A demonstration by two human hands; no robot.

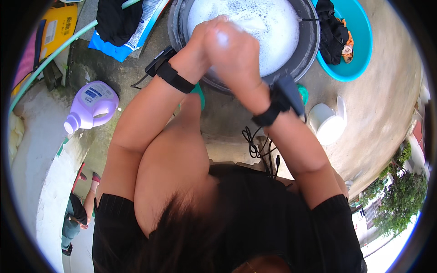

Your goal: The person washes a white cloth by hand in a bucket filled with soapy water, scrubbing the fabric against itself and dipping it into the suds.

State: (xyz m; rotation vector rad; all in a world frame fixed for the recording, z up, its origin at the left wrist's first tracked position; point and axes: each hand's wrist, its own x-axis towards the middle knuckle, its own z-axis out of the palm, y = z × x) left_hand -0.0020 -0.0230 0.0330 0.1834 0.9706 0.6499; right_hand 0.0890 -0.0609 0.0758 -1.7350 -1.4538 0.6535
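Observation:
My left hand point(206, 36) and my right hand point(235, 51) are pressed together above a grey basin point(309, 56) full of white suds point(280, 41). The right hand overlaps the left, and foam clings to its back. Both are blurred, and their fingers are mostly hidden. A pale blurred shape shows just beyond them, but whether they grip it is unclear. Each wrist wears a black strap with a device. To the right of the grey basin, a turquoise basin point(366, 51) holds black cloth point(333, 37) and orange patterned cloth point(349, 44).
A purple detergent bottle point(92, 104) lies at left. Beyond it are a pale green hose point(54, 56), a blue-and-white packet point(112, 46) and black cloth point(119, 22). At right stands a white lidded container point(326, 121) near looped black cables point(252, 143). Another person point(76, 213) is at lower left.

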